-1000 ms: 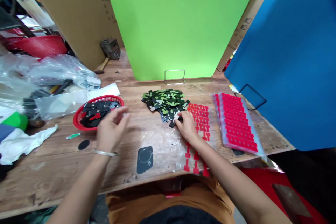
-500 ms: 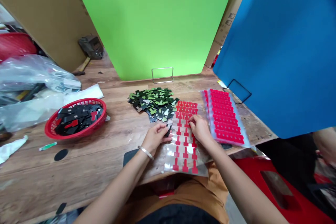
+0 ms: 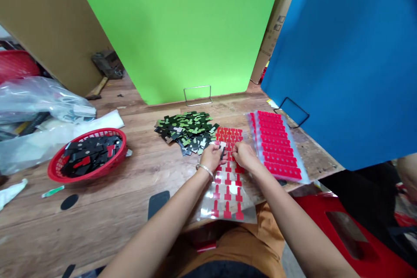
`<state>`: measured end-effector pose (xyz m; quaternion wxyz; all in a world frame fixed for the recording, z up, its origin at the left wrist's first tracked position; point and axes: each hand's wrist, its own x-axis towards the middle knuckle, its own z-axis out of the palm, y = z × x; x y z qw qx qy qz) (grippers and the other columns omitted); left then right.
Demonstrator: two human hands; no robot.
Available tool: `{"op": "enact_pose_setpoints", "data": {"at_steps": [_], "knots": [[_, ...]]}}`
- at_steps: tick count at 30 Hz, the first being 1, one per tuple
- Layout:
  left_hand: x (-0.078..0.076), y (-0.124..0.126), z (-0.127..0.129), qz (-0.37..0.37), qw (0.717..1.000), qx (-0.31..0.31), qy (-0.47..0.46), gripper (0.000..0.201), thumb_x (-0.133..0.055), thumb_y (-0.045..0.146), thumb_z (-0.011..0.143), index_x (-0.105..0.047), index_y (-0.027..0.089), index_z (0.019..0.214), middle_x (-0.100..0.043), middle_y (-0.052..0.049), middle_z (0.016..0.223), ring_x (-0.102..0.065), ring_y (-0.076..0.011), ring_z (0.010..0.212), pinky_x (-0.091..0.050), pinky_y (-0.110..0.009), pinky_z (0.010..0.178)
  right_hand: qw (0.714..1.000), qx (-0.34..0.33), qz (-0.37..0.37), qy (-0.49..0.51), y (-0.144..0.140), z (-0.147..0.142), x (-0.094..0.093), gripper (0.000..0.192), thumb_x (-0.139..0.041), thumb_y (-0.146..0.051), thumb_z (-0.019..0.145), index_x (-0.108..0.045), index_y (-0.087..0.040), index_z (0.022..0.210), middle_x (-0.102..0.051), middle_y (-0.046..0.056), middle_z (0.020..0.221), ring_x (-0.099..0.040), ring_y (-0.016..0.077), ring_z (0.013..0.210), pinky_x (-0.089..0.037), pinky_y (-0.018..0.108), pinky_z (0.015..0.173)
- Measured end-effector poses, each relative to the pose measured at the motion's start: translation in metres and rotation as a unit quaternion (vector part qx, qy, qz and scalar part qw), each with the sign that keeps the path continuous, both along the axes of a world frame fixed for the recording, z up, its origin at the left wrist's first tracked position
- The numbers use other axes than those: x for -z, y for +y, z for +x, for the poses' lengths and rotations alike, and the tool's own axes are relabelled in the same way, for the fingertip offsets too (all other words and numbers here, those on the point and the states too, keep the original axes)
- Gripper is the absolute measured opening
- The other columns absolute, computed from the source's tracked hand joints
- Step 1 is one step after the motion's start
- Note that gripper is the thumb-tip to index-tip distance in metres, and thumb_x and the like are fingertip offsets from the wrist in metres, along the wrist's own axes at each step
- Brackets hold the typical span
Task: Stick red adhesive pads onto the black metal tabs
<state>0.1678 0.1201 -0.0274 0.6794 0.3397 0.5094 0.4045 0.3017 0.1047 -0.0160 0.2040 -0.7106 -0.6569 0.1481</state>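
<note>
A: What does the head view show of the hands?

B: Both meet over a clear sheet of red stickers point(image 3: 228, 182) lying on the near edge of the counter point(image 3: 130, 208). The left hand point(image 3: 212, 156) has its fingers pinched on a small black piece point(image 3: 222, 153), held just above the sheet's far end. The right hand point(image 3: 243, 155) sits just right of it, fingers curled down onto the red stickers; I cannot tell whether they grip one

A: And what lies about them?

B: A pile of black and green pieces point(image 3: 185, 129) sits just beyond the left hand, touching the sheet's far left corner. To the right, a stack of red sticker sheets point(image 3: 276, 144) lies beside the blue board point(image 3: 342, 61). Well off to the left is a red basket point(image 3: 57, 169) with dark pieces in it, and near it a black oval point(image 3: 69, 202) on the wood. A dark flat pad point(image 3: 158, 202) lies just left of the left forearm. A green board point(image 3: 182, 26) stands at the far side
</note>
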Motion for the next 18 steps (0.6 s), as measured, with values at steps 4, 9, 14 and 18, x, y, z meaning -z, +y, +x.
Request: {"op": "enact_pose_setpoints", "data": {"at_steps": [4, 9, 14, 18], "knots": [[0.005, 0.003, -0.001, -0.003, 1.000, -0.002, 0.010, 0.012, -0.057, 0.016, 0.078, -0.045, 0.014, 0.077, -0.064, -0.003, 0.064, -0.063, -0.0118, 0.052, -0.052, -0.021, 0.045, 0.999, 0.014, 0.032, 0.002, -0.011, -0.004, 0.005, 0.015, -0.053, -0.008, 0.071, -0.062, -0.016, 0.079, -0.057, 0.007, 0.081, -0.052, 0.0144, 0.069, -0.036, 0.022, 0.061], [0.005, 0.003, -0.002, -0.011, 1.000, 0.005, 0.006, 0.014, -0.059, 0.018, 0.077, -0.046, 0.014, 0.077, -0.065, -0.005, 0.066, -0.064, -0.0128, 0.054, -0.053, -0.022, 0.048, 0.998, 0.013, 0.061, 0.013, -0.019, -0.006, 0.012, 0.018, -0.047, -0.007, 0.075, -0.063, -0.016, 0.071, -0.055, 0.006, 0.080, -0.051, 0.0142, 0.070, -0.037, 0.023, 0.064], [0.000, 0.003, -0.003, -0.023, 1.000, 0.012, -0.001, 0.012, -0.058, 0.015, 0.077, -0.046, 0.014, 0.075, -0.064, -0.005, 0.065, -0.064, -0.0134, 0.055, -0.054, -0.024, 0.050, 0.996, 0.007, 0.081, 0.028, -0.015, -0.003, 0.010, 0.011, -0.051, -0.007, 0.068, -0.058, -0.017, 0.070, -0.053, 0.005, 0.077, -0.050, 0.0149, 0.069, -0.037, 0.024, 0.064], [-0.002, 0.004, -0.004, -0.034, 0.999, 0.015, 0.002, 0.009, -0.054, 0.010, 0.079, -0.046, 0.013, 0.075, -0.065, -0.006, 0.067, -0.064, -0.0137, 0.055, -0.054, -0.024, 0.050, 0.993, -0.004, 0.107, 0.054, -0.015, -0.002, 0.009, 0.011, -0.049, -0.007, 0.067, -0.053, -0.018, 0.067, -0.051, 0.003, 0.074, -0.048, 0.0151, 0.068, -0.037, 0.025, 0.064]]}}
